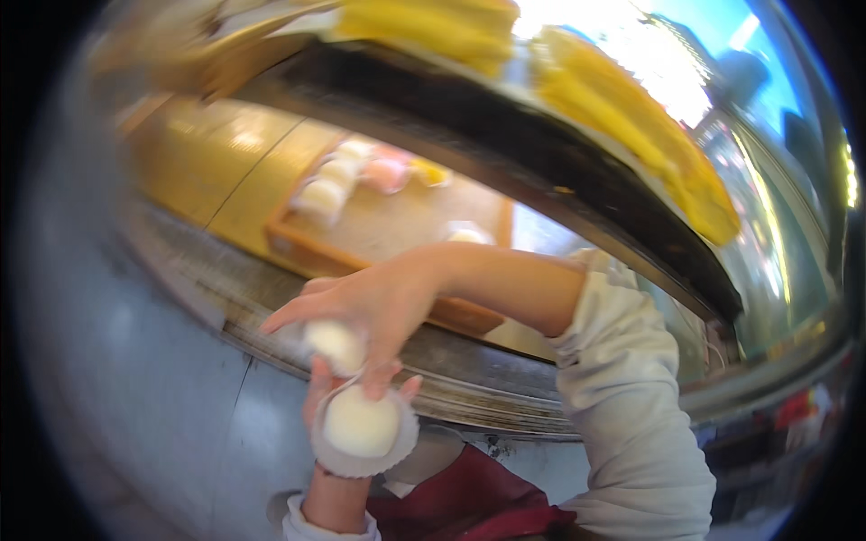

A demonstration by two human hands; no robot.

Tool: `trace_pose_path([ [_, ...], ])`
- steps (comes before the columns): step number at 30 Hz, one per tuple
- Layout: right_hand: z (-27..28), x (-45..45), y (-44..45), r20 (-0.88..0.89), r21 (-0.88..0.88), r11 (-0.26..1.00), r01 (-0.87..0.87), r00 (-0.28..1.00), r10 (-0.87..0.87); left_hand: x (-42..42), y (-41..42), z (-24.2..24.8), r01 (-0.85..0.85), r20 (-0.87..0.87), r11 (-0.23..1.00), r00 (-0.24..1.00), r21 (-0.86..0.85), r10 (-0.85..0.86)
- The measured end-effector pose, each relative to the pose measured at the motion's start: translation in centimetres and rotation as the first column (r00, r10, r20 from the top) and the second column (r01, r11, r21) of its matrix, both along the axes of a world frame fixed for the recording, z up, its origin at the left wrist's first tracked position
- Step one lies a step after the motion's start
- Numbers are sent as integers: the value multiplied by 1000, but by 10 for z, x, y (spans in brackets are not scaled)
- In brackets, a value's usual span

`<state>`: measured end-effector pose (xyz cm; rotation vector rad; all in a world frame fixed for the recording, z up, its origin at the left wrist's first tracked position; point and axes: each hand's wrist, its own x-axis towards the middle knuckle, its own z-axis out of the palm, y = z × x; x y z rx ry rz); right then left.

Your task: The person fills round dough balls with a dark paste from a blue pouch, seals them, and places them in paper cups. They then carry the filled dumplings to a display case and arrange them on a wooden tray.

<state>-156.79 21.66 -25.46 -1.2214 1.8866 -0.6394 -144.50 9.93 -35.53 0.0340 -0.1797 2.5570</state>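
Note:
My left hand [319, 395] is under a round white sweet bun [362, 420] in a fluted white paper cup [365, 466]; most of its palm is hidden behind the cup. My right hand [385, 297] reaches across from the right, palm down. Its spread fingers bridge a second white bun [335, 345], just beyond the first, and one fingertip overlaps the rim of the nearer cup. The two buns sit close together, and motion blurs the farther one.
A shallow wooden tray [298, 253] behind my hands holds white sweets [328, 193], a pink one [385, 172] and a yellow one [433, 172]. Above it runs a dark shelf edge [473, 128] carrying long yellow pieces [629, 128]. A metal sliding track [487, 399] borders the case.

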Motion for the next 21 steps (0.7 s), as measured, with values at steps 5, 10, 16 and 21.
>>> trace_pose_path([
  [5,0,7,20,14,11,989,150,988,-151,-1,6,12,98,117,991,989,-93,-87],
  [10,9,19,29,-20,192,977,97,995,-95,-1,14,14,177,59,976,984,-130,-170],
  [16,11,27,49,207,44,992,118,970,-124,7,18,10,299,106,945,944,133,-314],
  [21,5,21,52,118,12,999,-37,992,35,9,21,11,355,39,917,929,183,-368],
])
